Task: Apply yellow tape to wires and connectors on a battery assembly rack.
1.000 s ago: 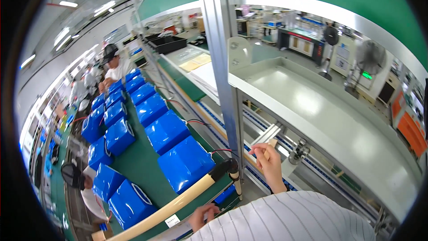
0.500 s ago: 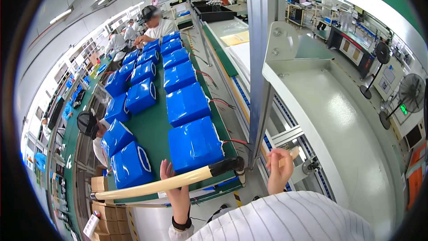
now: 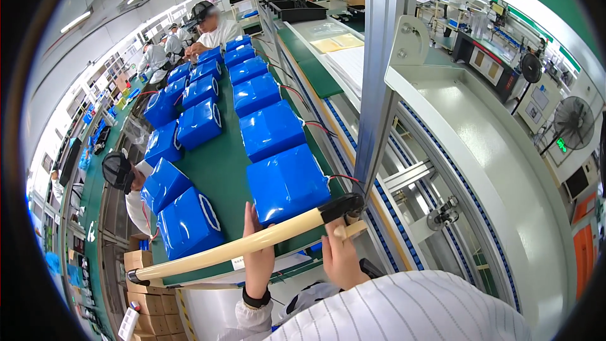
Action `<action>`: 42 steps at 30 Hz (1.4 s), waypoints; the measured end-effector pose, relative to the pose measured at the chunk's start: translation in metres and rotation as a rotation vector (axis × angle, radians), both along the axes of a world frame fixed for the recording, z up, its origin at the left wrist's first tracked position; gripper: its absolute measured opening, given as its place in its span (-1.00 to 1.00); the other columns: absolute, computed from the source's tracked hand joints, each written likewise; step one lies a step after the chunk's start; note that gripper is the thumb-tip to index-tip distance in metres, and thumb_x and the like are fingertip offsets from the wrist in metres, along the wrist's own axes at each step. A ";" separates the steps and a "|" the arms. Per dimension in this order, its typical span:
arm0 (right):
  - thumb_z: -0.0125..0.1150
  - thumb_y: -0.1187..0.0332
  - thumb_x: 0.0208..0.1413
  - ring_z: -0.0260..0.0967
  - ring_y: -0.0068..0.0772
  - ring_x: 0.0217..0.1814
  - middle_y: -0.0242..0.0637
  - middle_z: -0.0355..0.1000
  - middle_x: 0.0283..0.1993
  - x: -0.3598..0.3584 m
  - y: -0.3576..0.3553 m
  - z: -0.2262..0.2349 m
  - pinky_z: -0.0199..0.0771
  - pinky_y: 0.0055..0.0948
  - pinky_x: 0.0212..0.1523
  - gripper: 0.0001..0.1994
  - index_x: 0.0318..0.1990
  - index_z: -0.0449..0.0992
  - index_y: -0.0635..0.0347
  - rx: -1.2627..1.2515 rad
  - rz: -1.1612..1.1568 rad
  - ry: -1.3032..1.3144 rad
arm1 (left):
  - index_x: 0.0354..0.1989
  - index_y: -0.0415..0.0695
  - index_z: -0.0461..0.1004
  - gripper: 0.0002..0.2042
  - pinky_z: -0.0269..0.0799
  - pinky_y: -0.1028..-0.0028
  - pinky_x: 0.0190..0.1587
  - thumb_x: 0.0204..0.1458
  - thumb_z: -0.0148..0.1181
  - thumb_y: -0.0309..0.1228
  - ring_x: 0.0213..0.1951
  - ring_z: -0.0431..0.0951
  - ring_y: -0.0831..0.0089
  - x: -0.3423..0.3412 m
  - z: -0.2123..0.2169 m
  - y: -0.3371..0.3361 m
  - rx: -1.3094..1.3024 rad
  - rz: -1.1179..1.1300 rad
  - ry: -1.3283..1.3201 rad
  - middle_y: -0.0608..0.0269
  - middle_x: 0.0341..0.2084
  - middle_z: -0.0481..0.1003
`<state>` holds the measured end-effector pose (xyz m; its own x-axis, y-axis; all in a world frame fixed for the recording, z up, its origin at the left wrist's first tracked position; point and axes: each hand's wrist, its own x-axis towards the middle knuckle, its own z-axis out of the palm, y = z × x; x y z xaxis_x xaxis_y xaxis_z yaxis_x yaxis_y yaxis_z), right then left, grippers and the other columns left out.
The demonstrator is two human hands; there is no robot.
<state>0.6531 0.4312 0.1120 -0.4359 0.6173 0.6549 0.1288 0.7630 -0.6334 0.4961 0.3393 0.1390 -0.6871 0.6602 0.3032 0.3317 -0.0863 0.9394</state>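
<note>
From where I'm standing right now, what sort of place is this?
Probably a factory assembly floor: blue-wrapped packs stand in rows on a green-topped table, what looks like a conveyor line runs alongside, and a person in white sits beyond.

At lower centre, the cream bar [image 3: 285, 230] hides part of the left hand [image 3: 259, 265]; whether the right hand [image 3: 343, 259] touches it is unclear. Distant workers [image 3: 154, 57], upper left, are too small for detail.

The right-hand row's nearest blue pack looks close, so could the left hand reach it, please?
Probably yes: the left hand has its fingers beyond the cream rail, beside the blue pack, with nothing visible between.
</note>
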 end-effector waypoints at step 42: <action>0.08 0.58 0.17 0.53 -0.03 0.04 0.00 0.46 0.16 0.013 -0.116 -0.006 0.54 -0.27 0.00 -0.59 0.20 0.44 0.23 -0.371 0.586 0.209 | 0.33 -0.34 0.12 -0.54 0.12 0.18 0.37 0.39 -0.22 -0.27 0.29 0.29 0.11 0.016 -0.017 -0.037 0.691 -0.153 -0.501 -0.13 0.29 0.23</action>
